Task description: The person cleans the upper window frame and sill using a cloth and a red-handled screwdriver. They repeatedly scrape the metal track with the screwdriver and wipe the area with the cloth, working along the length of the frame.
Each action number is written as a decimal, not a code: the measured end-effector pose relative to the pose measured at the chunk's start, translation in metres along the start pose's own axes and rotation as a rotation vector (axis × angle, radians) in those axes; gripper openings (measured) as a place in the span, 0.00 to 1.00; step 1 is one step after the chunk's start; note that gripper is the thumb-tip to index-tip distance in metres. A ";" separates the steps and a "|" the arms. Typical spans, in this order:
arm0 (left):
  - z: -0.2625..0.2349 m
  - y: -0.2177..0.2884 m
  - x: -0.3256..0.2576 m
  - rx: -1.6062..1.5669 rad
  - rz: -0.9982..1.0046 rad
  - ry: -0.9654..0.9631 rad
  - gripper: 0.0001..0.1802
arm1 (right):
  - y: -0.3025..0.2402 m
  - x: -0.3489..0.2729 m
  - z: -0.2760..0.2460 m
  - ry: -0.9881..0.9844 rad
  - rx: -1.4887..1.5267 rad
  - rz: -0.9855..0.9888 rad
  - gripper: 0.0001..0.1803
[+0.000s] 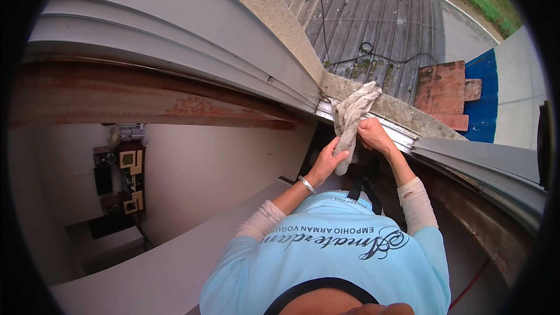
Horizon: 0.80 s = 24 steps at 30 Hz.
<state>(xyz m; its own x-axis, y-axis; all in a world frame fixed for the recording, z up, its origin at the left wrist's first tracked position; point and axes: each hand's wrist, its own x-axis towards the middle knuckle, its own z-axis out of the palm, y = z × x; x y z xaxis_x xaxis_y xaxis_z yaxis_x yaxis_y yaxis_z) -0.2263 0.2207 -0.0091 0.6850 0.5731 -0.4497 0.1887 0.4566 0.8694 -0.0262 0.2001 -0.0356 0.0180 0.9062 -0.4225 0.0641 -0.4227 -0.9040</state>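
A damp-looking, dirty white cloth (350, 114), twisted and bunched, hangs over the white window track (396, 131). Its lower end comes down on the inner side, where my left hand (325, 164) is closed on it, thumb laid across the front. Close beside the cloth's right edge, my right hand (376, 135) is curled into a fist over the track. Whatever is inside those right fingers is hidden. A silver bracelet (307, 185) circles my left wrist, and pale sleeves cover both forearms.
Grey window frames flank the opening on the left (175, 29) and right (496, 154). Beyond the rough concrete ledge (402, 111) lies a lower corrugated roof (379, 23) with a black cable (402, 58). Reddish boards (440, 90) lie at the right. A brown beam (146, 96) runs inside.
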 end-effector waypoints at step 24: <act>0.016 0.003 0.016 -0.013 0.051 -0.033 0.22 | 0.019 0.004 0.011 0.411 -0.236 -0.120 0.09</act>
<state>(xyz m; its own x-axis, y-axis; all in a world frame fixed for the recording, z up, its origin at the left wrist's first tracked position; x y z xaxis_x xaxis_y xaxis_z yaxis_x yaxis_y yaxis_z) -0.2032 0.2203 -0.0101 0.7163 0.5733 -0.3979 0.1440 0.4364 0.8881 -0.0361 0.1955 -0.0546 0.3863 0.8977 -0.2119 0.3135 -0.3438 -0.8851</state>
